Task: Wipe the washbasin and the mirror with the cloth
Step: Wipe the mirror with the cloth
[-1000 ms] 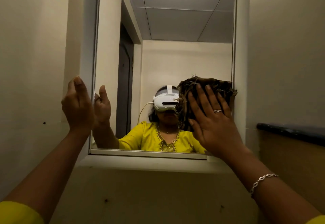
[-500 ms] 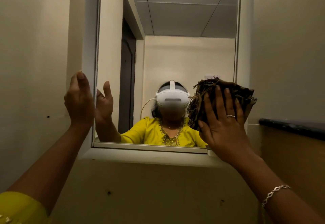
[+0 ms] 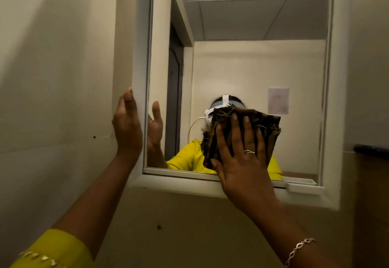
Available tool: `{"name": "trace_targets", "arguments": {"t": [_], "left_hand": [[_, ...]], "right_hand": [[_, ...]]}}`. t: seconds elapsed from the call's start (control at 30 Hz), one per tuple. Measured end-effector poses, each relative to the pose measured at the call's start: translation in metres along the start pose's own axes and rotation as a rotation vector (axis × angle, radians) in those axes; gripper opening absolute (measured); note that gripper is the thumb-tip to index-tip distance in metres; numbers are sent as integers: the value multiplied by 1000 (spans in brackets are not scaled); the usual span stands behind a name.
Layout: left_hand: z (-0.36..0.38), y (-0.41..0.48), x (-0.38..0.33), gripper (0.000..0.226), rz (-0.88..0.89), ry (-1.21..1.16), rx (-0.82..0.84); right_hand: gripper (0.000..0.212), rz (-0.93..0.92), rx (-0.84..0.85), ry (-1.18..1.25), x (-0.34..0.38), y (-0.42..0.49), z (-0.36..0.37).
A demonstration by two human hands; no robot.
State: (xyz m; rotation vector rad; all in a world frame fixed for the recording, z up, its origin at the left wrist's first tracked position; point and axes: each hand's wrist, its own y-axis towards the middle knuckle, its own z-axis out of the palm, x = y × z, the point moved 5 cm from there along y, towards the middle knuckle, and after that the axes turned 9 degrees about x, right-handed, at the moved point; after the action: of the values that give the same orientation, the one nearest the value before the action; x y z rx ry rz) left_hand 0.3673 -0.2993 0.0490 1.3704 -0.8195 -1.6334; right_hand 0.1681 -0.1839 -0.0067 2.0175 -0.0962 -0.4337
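A mirror [image 3: 252, 57] in a pale frame hangs on the wall straight ahead. My right hand [image 3: 242, 162] lies flat with spread fingers on a dark brown frayed cloth [image 3: 267, 126], pressing it against the lower middle of the glass. My left hand [image 3: 127, 126] rests upright against the mirror's left frame edge, fingers straight, nothing in it. The glass reflects a person in a yellow top wearing a white headset. The washbasin is out of view.
A small white ledge piece [image 3: 303, 186] sits at the mirror's lower right corner. A dark rail or counter edge [image 3: 372, 151] juts from the right wall. Pale walls close in on both sides.
My right hand slid the cloth leftward from the mirror's right edge to its lower middle. The view tilted up slightly. My left hand stayed on the left frame.
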Motion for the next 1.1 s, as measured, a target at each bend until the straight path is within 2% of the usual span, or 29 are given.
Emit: {"name": "trace_targets", "arguments": {"t": [0.13,0.2,0.4,0.53,0.67,0.9,1.1], "left_hand": [[-2,-11,7,95,-24,-52,35],[-3,-16,10,101,-29,-82,55],[-5,-29,11,98,-9,-121,75],[-4,-29,12,80,-14,-167,104],[-5,-30,10,101,10,-177,151],[-3,-43,13,101,29,-118,155],[-3,-57,20,87,84,12,105]], "right_hand": [[63,-22,2,27,30,9,3],[62,-36,6,50,43,15,5],[64,-73,13,95,77,32,8],[64,-114,3,107,101,45,6],[64,-123,3,114,116,51,7],[63,-199,20,94,121,33,13],[64,-251,12,79,113,30,14]]}}
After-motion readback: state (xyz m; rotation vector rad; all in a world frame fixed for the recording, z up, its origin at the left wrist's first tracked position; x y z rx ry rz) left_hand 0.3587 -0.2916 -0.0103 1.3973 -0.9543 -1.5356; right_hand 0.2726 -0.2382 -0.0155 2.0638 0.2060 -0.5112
